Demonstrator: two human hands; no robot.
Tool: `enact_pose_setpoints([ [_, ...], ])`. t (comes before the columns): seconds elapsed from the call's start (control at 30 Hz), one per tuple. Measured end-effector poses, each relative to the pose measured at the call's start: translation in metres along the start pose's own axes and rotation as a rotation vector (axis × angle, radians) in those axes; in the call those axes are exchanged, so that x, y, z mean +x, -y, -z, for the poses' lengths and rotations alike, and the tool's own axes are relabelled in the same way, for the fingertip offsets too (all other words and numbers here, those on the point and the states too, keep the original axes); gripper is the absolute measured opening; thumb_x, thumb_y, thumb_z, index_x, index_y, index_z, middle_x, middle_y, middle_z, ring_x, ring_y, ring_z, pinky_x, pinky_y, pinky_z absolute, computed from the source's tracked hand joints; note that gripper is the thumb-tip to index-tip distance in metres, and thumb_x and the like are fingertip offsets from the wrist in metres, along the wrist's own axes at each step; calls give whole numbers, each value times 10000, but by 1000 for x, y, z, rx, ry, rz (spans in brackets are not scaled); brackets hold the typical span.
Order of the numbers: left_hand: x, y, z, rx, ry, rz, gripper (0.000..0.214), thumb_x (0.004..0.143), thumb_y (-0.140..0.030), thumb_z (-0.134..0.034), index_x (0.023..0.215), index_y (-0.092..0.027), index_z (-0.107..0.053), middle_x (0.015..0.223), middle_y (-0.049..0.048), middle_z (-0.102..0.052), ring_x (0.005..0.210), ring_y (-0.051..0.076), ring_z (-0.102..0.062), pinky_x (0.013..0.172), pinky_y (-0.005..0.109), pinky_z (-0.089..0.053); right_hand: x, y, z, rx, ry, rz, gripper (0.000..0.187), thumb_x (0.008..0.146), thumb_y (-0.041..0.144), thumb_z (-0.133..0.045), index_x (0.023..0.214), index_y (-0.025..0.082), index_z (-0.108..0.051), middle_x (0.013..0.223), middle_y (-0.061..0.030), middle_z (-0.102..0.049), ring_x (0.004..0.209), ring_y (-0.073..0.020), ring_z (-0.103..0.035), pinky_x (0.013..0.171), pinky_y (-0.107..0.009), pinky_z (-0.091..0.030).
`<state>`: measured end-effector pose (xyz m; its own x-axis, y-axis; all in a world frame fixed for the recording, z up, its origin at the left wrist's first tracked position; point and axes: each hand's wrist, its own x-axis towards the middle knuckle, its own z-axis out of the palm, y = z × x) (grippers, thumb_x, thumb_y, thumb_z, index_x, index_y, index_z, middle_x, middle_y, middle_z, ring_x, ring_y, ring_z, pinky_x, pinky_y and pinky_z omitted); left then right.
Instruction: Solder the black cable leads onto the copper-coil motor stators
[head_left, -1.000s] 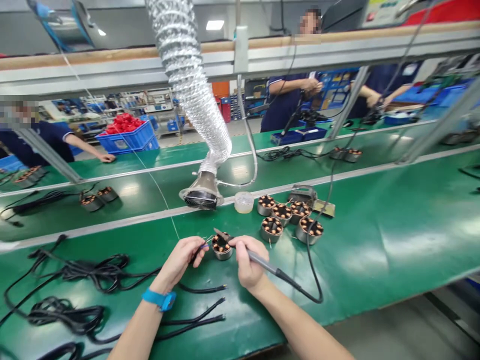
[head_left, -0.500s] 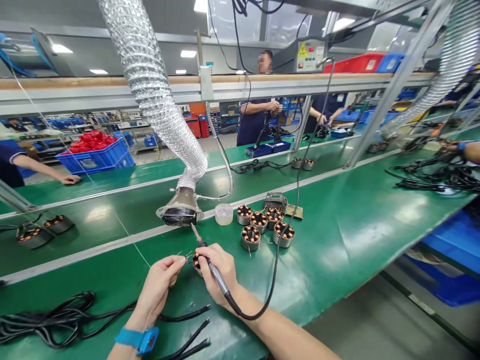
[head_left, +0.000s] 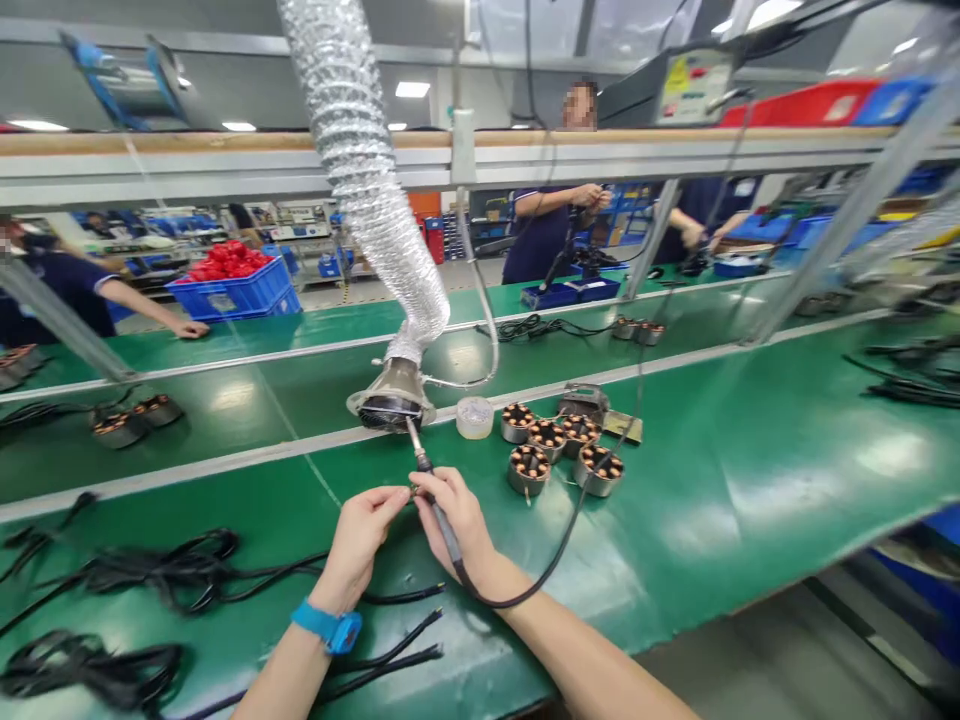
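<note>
My right hand [head_left: 457,515] is closed round a soldering iron [head_left: 433,490]. The iron's tip points up and away, toward the fume hood [head_left: 391,403]. Its black cord loops to the right across the belt. My left hand [head_left: 362,535], with a blue wrist strap [head_left: 327,626], is pinched shut on a small part or wire ends right against my right hand. What it pinches is too small and hidden to name. The stator seen earlier between my hands is covered by them.
Several copper-wound stators [head_left: 559,450] and a clear tub [head_left: 474,416] sit behind my hands on the green belt [head_left: 712,480]. Black cables [head_left: 150,570] lie at the left. A silver duct [head_left: 367,170] hangs overhead. Other people work across the line; a blue crate of red parts [head_left: 232,280] stands there.
My right hand has swung the soldering iron from lying across the stator to pointing up and away. Both hands have drawn together over the stator. The camera has shifted.
</note>
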<state>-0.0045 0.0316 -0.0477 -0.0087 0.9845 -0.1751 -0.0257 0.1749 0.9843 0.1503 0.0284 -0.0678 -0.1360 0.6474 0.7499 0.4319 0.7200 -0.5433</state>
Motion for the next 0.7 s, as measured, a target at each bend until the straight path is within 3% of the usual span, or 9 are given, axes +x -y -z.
enact_pose_setpoints([
  [0.23, 4, -10, 8, -118, 153, 11, 513, 748, -606, -711, 763, -96, -666, 556, -86, -269, 477, 35, -132, 455, 228, -60, 3, -4, 1, 50, 39, -37, 435, 938, 111, -538, 1333, 291, -510, 1131, -67, -513, 910, -151, -629, 844, -295, -537],
  [0.4, 2, -12, 12, -70, 164, -18, 469, 750, -564, -721, 775, -97, -687, 554, -84, -278, 479, 44, -169, 460, 236, -80, 3, -4, 1, 40, 40, -34, 453, 938, 109, -536, 1346, 304, -502, 1128, -61, -513, 943, -155, -633, 872, -294, -541],
  [0.53, 0, -18, 10, 64, 141, -75, 469, 765, -549, -701, 864, -92, -733, 526, -59, -383, 501, 70, -252, 487, 239, -170, 3, -6, 1, 25, 51, -14, 476, 941, 111, -538, 1371, 309, -489, 1161, -70, -515, 973, -163, -634, 883, -296, -546],
  [0.7, -2, -24, 14, 215, 219, -213, 371, 823, -474, -646, 800, -113, -726, 662, 9, -580, 612, 112, -416, 574, 239, -293, 3, -10, 0, -15, 81, 74, 518, 959, 89, -492, 1420, 322, -453, 1214, -83, -509, 1059, -173, -620, 905, -289, -541],
])
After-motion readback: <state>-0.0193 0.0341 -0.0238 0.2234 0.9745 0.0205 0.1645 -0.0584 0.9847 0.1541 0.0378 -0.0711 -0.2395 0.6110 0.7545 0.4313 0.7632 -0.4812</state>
